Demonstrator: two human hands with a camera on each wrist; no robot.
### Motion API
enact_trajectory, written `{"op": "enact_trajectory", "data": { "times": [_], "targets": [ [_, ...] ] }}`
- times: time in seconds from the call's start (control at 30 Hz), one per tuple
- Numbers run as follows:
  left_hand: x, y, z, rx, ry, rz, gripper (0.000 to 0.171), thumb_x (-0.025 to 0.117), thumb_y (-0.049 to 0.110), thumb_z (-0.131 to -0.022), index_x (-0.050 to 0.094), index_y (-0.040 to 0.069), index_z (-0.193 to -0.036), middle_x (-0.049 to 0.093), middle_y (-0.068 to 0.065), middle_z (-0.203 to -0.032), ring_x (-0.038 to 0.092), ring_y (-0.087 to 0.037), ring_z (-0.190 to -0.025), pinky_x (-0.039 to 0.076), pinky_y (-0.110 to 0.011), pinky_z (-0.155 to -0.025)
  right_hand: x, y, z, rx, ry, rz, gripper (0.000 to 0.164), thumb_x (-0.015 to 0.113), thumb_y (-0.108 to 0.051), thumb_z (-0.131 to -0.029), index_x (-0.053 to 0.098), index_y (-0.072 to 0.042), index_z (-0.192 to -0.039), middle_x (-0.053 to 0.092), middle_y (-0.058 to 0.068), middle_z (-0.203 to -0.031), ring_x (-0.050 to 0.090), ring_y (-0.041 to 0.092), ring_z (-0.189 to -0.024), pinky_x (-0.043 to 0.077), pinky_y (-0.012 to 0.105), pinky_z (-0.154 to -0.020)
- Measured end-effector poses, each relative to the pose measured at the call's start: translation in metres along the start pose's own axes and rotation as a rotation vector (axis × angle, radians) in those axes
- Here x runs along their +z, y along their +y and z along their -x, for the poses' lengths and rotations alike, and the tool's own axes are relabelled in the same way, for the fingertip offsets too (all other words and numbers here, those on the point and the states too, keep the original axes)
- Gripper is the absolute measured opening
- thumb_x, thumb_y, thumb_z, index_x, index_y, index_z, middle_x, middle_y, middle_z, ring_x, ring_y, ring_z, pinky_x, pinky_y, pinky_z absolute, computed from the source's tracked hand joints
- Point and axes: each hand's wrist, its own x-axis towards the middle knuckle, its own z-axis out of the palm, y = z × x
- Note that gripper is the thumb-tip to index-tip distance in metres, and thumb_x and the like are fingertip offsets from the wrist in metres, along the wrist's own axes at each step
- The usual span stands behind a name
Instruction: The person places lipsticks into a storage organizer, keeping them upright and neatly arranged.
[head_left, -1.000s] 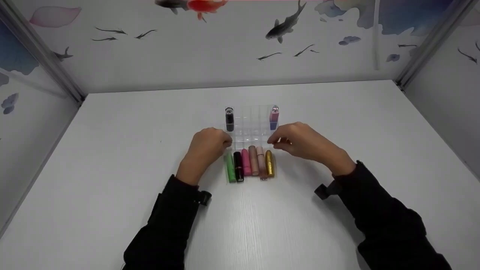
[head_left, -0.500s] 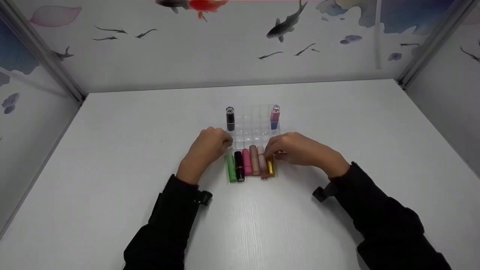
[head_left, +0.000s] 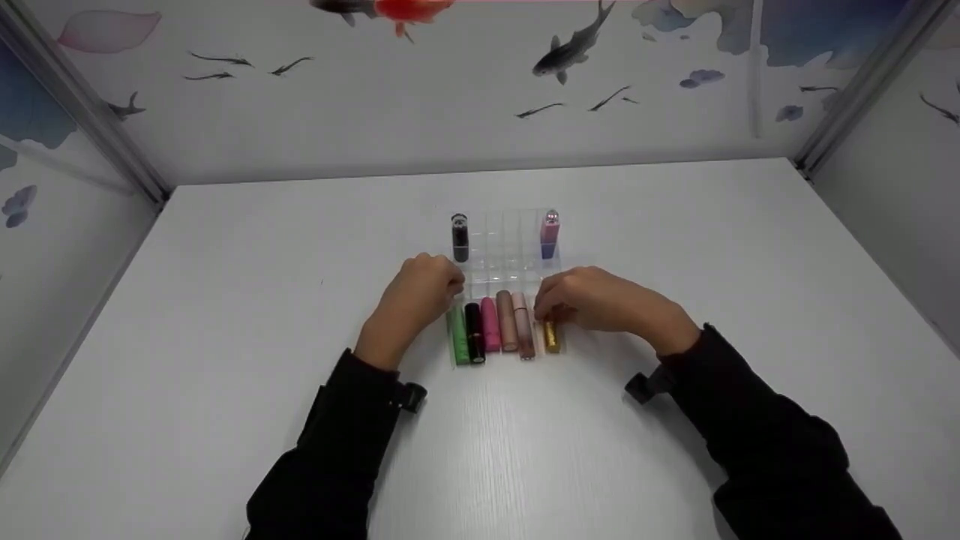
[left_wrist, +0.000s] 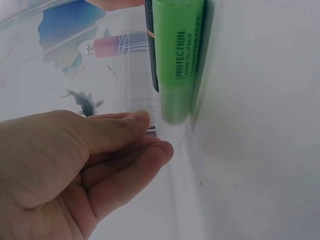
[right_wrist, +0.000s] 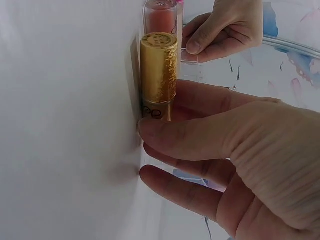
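In the head view my right hand [head_left: 589, 298] pinches a gold lipstick [head_left: 552, 339] at the right end of a row of lip products. The right wrist view has thumb and fingers on the upper part of the gold tube [right_wrist: 159, 67], its round end free. My left hand [head_left: 416, 294] grips the near left corner of a clear compartment organizer [head_left: 504, 287], beside a green lip balm tube [head_left: 460, 339]. Between the green and gold ones lie a black lipstick [head_left: 475, 334], a pink tube [head_left: 490, 325], a beige tube [head_left: 507, 322] and a pinkish lip gloss [head_left: 523, 327].
Two tubes stand upright in the organizer's back corners: a black one [head_left: 460, 238] at left and a pink and blue one [head_left: 550, 236] at right. A white table [head_left: 225, 337] bears everything, with printed wall panels [head_left: 420, 112] around it.
My right hand has come down onto the gold lipstick and taken hold of it. The lipstick has shifted slightly right, apart from the lip gloss. My left hand stays in place.
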Motion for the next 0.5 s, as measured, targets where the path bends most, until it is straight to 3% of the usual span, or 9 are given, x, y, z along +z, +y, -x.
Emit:
{"op": "enact_trajectory", "data": {
  "times": [0.3,0.5],
  "targets": [
    [-0.001,0.0004,0.0001,0.001,-0.007,0.01,0.018,0.063,0.011,-0.09,0.073,0.007,-0.104,0.073,-0.007,-0.097,0.06,-0.014,-0.074,0.05,-0.026,-0.066,-0.0005,0.0016,0.0021,0.048,-0.023,0.012,0.025,0.072,-0.001,-0.08,0.075,-0.017,-0.099,0.071,-0.002,-0.098,0.065,0.011,-0.095,0.053,0.028,-0.086],
    [-0.0016,-0.0006,0.0006,0.014,-0.013,0.008,0.017,0.064,0.011,-0.089,0.073,0.008,-0.103,0.073,-0.006,-0.095,0.059,-0.013,-0.073,0.049,-0.026,-0.066,-0.0007,0.0041,0.0032,0.026,0.002,0.03,0.024,0.07,0.0,-0.081,0.075,-0.016,-0.097,0.071,-0.002,-0.097,0.065,0.011,-0.093,0.054,0.028,-0.085]
  ]
}}
